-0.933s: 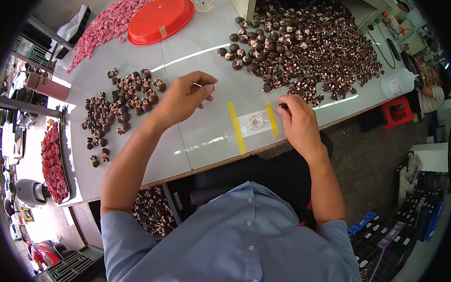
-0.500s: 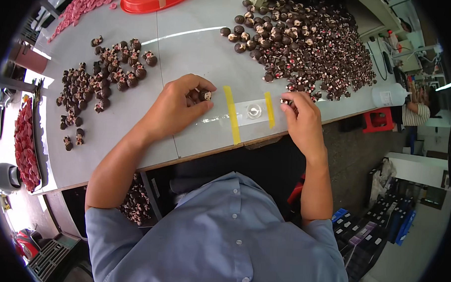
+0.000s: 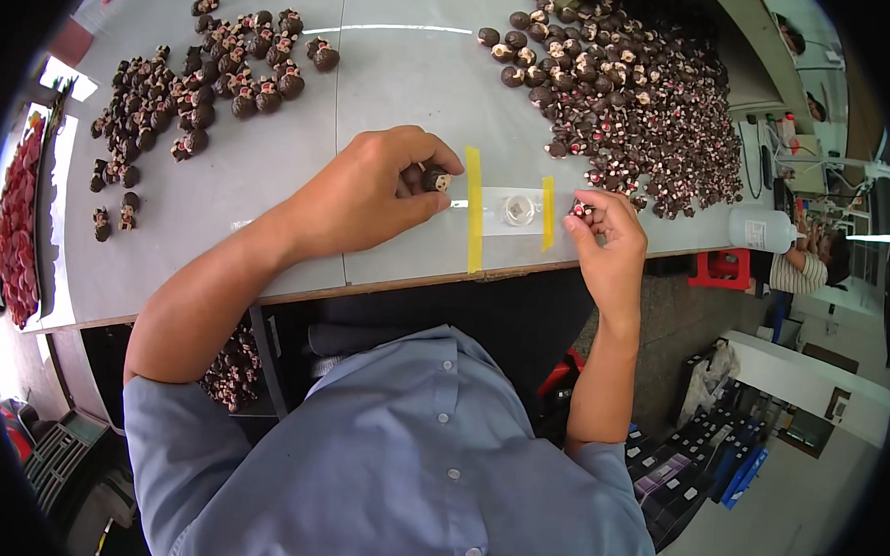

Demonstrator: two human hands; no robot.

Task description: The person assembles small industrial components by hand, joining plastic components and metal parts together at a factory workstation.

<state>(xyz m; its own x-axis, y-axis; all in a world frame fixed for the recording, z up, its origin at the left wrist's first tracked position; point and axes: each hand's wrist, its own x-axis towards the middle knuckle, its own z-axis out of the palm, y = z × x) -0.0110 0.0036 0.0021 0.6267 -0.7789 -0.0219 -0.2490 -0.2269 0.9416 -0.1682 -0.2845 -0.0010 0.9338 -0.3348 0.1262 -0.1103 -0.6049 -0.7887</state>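
My left hand (image 3: pixel 364 199) is closed around a small round dark-brown figurine head (image 3: pixel 436 180) with a pale face, held by thumb and fingers just above the table. Opposite it, my right hand (image 3: pixel 611 247) pinches a small dark figurine body (image 3: pixel 582 209) with red and pale details. Between the two hands sits a little clear round dish (image 3: pixel 519 210) on a white paper (image 3: pixel 493 219). Yellow tape strips flank it: the left strip (image 3: pixel 474 220) near my left fingertips, the right strip (image 3: pixel 548 215) beside my right hand. The two held pieces are apart.
Assembled brown figurines (image 3: pixel 245 67) lie in a group at the left. A large heap of loose brown heads and bodies (image 3: pixel 656 119) covers the far right. Near it stands a translucent bottle (image 3: pixel 760 230). A tray of red pieces (image 3: pixel 20 229) is at far left; a red stool (image 3: pixel 720 268) stands beyond the table.
The view has shifted, so the table's contents appear moved. My right hand's fingers have turned, showing more of the figurine body. Both hands keep hold of their pieces.
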